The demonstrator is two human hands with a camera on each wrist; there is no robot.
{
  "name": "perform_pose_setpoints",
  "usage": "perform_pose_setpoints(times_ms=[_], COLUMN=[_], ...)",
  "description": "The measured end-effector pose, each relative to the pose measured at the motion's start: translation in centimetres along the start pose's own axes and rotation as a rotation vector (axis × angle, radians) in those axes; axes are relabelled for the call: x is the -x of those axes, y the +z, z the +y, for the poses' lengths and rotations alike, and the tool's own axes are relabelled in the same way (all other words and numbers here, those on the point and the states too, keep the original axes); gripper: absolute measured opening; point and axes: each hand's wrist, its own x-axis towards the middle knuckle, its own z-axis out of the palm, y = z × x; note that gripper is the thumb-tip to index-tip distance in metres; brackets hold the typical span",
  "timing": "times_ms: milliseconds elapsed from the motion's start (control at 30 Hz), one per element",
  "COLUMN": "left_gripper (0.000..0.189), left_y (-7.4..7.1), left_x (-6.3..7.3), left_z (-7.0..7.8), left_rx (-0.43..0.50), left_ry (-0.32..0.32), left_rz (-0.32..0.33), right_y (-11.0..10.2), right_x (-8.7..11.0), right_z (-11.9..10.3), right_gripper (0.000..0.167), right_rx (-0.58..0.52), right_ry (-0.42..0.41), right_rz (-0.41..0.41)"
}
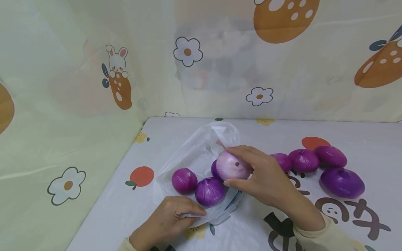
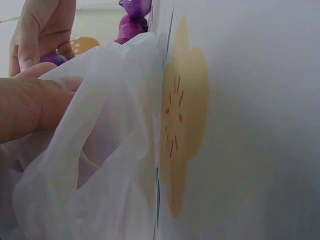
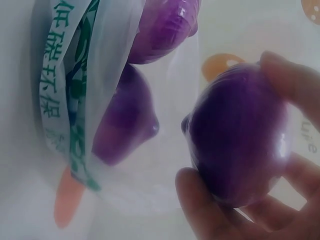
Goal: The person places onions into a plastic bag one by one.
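Observation:
My right hand (image 1: 267, 174) grips a pale purple onion (image 1: 230, 166) between thumb and fingers, over the mouth of a white plastic bag (image 1: 188, 158). In the right wrist view this onion (image 3: 240, 135) is dark purple, with its pointed tip toward the bag. Thumb and fingers of my left hand (image 1: 171, 216) pinch the bag's near edge; the left wrist view shows the thin film (image 2: 115, 100) at the fingers. Within the spread bag lie a magenta onion (image 1: 184, 181), a purple onion (image 1: 210, 191) and another onion (image 1: 214, 169) partly hidden behind the held one.
Right of the bag, several more onions lie on the printed white tablecloth (image 1: 119, 209), including a large dark purple onion (image 1: 342, 182) and a magenta onion (image 1: 330, 156). Patterned sheets (image 1: 216, 76) hang along the back and left. Green print (image 3: 77, 90) marks the bag's side.

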Motion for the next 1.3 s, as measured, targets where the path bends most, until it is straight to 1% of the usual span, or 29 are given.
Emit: perform_pose_setpoints(times_ms=[200, 333, 500, 700, 1000, 1300], left_gripper=[0.03, 0.029, 0.03, 0.028, 0.029, 0.029], left_y=[0.0, 0.0, 0.0, 0.0, 0.0, 0.1], left_x=[0.0, 0.0, -0.1, -0.3, -0.3, -0.5], left_z=[0.0, -0.1, -0.2, -0.2, -0.3, -0.3], left_rx=[-0.021, -0.017, -0.024, -0.039, -0.038, -0.05], left_ry=[0.008, 0.013, 0.022, 0.026, 0.023, 0.033], left_rz=[-0.003, 0.0, -0.002, -0.017, -0.022, -0.027], right_y=[0.8, 1.3, 2.1, 3.0, 4.6, 5.6], right_x=[-0.7, -1.3, -1.9, -2.5, -3.3, -4.0], right_z=[-0.4, -0.6, -0.8, -0.9, -0.5, -0.2], right_gripper=[0.08, 0.081, 0.076, 0.074, 0.076, 0.076], right_rx=[-0.017, -0.033, -0.026, -0.031, -0.002, 0.019], right_ry=[-0.019, -0.023, -0.014, -0.031, -0.005, -0.016], right_rz=[-0.007, -0.019, -0.033, -0.028, -0.039, -0.056])
